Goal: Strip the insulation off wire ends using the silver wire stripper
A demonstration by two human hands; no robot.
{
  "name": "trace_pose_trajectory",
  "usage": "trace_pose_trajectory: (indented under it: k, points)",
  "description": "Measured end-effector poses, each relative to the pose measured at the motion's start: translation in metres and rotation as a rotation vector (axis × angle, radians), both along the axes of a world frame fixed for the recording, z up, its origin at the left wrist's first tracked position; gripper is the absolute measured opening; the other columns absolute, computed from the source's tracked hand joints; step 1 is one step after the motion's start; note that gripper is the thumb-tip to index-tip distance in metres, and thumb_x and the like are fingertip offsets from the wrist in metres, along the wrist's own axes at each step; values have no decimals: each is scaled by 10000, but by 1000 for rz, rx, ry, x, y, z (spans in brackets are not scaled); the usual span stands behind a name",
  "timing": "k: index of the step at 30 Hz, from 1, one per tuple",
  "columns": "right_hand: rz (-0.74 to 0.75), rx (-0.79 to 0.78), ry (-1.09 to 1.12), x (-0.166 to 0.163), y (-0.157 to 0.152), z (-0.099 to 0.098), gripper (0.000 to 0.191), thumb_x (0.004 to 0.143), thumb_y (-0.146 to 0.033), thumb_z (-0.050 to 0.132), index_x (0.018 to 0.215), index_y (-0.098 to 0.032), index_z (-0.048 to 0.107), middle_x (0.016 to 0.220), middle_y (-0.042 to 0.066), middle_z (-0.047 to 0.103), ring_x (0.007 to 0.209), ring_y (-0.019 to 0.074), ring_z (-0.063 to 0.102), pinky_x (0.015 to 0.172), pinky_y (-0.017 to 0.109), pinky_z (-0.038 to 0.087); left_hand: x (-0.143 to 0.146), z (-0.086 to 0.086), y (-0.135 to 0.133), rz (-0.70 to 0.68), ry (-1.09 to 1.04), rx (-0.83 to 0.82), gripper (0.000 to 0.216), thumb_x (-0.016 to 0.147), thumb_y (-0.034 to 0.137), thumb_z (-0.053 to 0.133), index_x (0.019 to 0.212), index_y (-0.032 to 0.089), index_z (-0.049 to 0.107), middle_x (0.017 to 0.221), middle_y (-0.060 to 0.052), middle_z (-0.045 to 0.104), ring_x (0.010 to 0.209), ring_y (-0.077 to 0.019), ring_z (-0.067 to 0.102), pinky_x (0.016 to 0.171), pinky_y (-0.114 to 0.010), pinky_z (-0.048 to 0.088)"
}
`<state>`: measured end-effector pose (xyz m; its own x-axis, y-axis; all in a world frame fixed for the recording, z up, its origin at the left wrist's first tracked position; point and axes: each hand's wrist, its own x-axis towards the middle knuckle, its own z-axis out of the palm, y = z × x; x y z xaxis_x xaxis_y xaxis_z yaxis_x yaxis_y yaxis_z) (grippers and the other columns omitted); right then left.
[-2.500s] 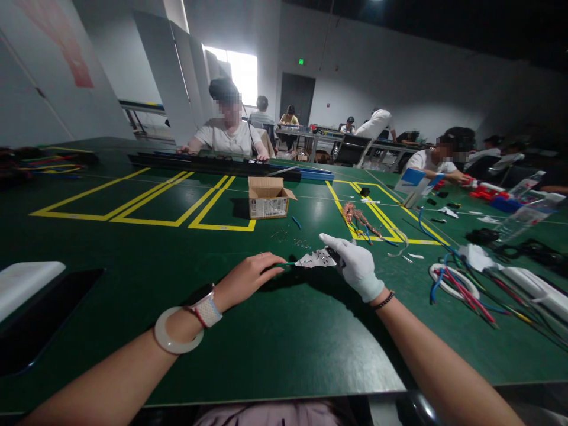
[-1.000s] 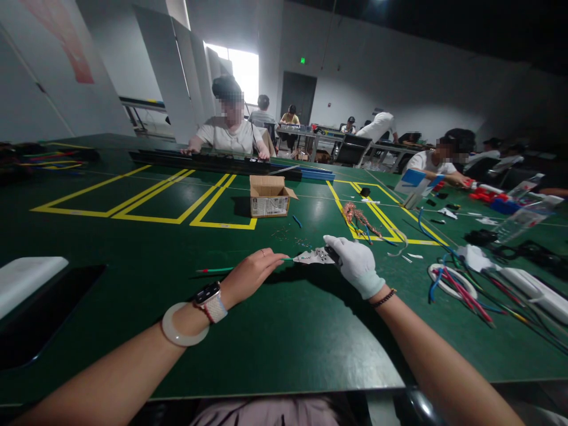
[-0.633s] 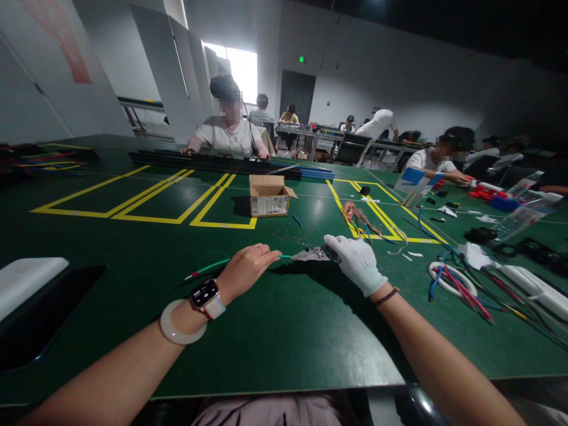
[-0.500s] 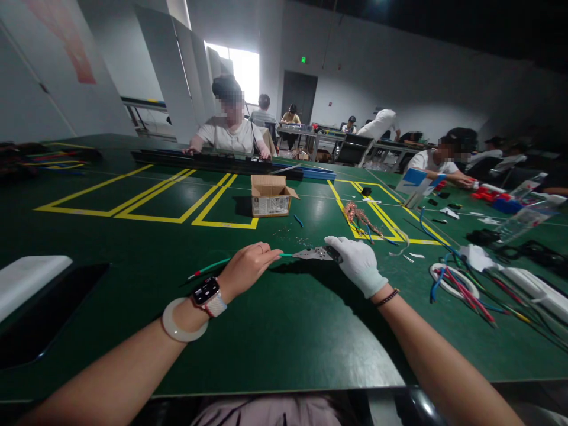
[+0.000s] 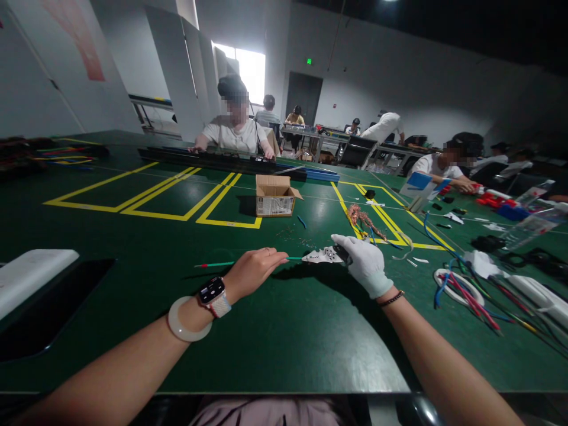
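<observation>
My left hand (image 5: 256, 269), bare with a watch and a pale bangle at the wrist, is closed around a green wire (image 5: 224, 264). A red section and a thin tip show at the wire's left end. Its right end reaches the jaws of the wire strippers (image 5: 323, 255), whose metal nose points left. My right hand (image 5: 364, 263), in a white glove, is wrapped round the strippers' dark handles. Whether the jaws are closed on the wire is too small to tell. Beyond the hands lie a short blue wire piece (image 5: 302, 222) and small scraps.
A small open cardboard box (image 5: 275, 205) stands ahead on the green table (image 5: 266, 349). Bare copper strands (image 5: 361, 218) lie right of it. Coiled wires (image 5: 461, 290) are at the right, a white device (image 5: 35, 272) at the left. A person (image 5: 237, 127) sits across the table.
The view has shifted slightly. The green wire's left end now lies more level, and the strippers' flat side is turned more toward me. Both hands keep their holds.
</observation>
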<state>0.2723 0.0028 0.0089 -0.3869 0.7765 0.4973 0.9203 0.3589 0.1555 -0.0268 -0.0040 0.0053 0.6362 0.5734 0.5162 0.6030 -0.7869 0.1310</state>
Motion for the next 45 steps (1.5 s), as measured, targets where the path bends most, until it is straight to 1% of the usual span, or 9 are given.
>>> trace_pose_trajectory:
  k: [4, 7, 12, 17, 24, 29, 40, 43, 45]
  points:
    - [14, 16, 15, 2, 0, -1, 387, 893, -153, 431, 1232, -232, 598, 1058, 58, 690, 851, 164, 618, 720, 261, 414, 1, -1, -1, -19, 37, -24, 263, 996, 257, 395, 1021, 143, 631, 937, -61, 707, 865, -178, 676, 767, -297, 538]
    - [-2, 42, -50, 6, 2, -1, 385, 899, -186, 443, 1252, -236, 590, 1066, 58, 688, 840, 174, 612, 700, 271, 393, 1, -1, 0, -29, 86, -23, 227, 987, 243, 424, 1005, 147, 628, 917, -56, 703, 840, -180, 675, 737, -289, 524]
    - [-43, 56, -174, 13, 4, 3, 451, 872, -138, 442, 1289, -257, 565, 1056, 48, 687, 792, 177, 597, 637, 283, 339, 0, 0, 1, -42, 111, -32, 213, 978, 252, 449, 977, 151, 636, 885, -52, 697, 816, -179, 672, 701, -272, 501]
    - [-34, 74, -210, 14, 6, 4, 468, 861, -112, 427, 1283, -257, 565, 1027, 40, 693, 781, 170, 592, 622, 287, 317, -1, 1, 2, -56, 115, -48, 223, 976, 251, 451, 982, 143, 645, 879, -54, 698, 805, -180, 672, 688, -270, 499]
    - [-12, 22, -202, 16, 8, 4, 462, 848, -142, 464, 1283, -263, 564, 1058, 43, 691, 802, 175, 605, 615, 283, 329, -3, 3, 4, -85, 124, -74, 233, 976, 255, 449, 997, 145, 652, 922, -60, 706, 847, -186, 674, 730, -281, 511]
    - [-6, -16, -203, 16, 9, 4, 471, 851, -142, 461, 1298, -260, 551, 1117, 58, 674, 832, 176, 608, 637, 278, 352, -6, 3, 5, -113, 90, -89, 306, 994, 308, 398, 969, 160, 664, 903, -58, 709, 831, -172, 674, 742, -275, 513]
    - [37, -13, -207, 15, 10, 2, 412, 887, -180, 461, 1283, -238, 561, 1117, 59, 678, 822, 176, 620, 645, 275, 366, -6, 5, 4, -130, 75, -100, 306, 990, 322, 406, 958, 169, 669, 895, -52, 712, 833, -167, 676, 759, -276, 516]
    - [52, -7, -159, 27, 11, 1, 413, 871, -154, 456, 1257, -232, 579, 1112, 54, 683, 852, 181, 628, 681, 273, 392, -14, 7, 9, -110, 85, -95, 307, 988, 327, 410, 957, 171, 673, 889, -50, 716, 832, -164, 677, 760, -271, 518]
    - [19, 33, -63, 40, 14, 0, 412, 850, -117, 440, 1212, -221, 606, 1115, 51, 684, 902, 182, 630, 721, 272, 415, -21, 8, 14, -42, 71, -77, 323, 992, 330, 395, 965, 169, 673, 903, -53, 721, 842, -170, 679, 766, -280, 523]
